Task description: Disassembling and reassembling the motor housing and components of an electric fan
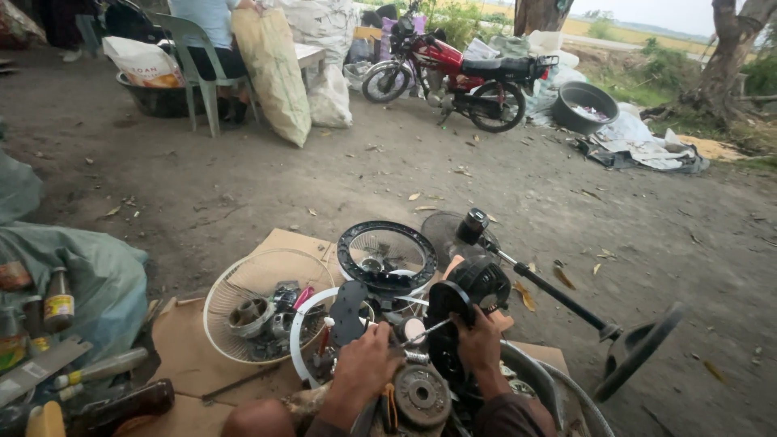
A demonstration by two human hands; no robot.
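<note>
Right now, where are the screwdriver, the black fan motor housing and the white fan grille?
screwdriver [425, 331], head view, on its metal shaft.
black fan motor housing [484, 281], head view, on its rounded top.
white fan grille [243, 283], head view, on its wire mesh.

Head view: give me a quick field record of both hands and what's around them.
left hand: grips a screwdriver, tip toward the motor housing
right hand: steadies the black fan motor housing
in front: black fan guard ring, white fan grille holding loose parts
right: fan stand pole
under: cardboard on dirt ground
</note>
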